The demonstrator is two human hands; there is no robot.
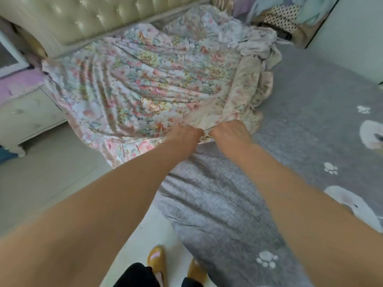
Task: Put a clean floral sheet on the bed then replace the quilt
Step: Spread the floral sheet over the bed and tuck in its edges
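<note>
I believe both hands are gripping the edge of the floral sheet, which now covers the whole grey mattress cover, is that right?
Not quite. The head view shows both hands, left and right, gripping the floral sheet's edge, but the sheet covers only the headboard end; much of the grey mattress cover lies bare.
</note>
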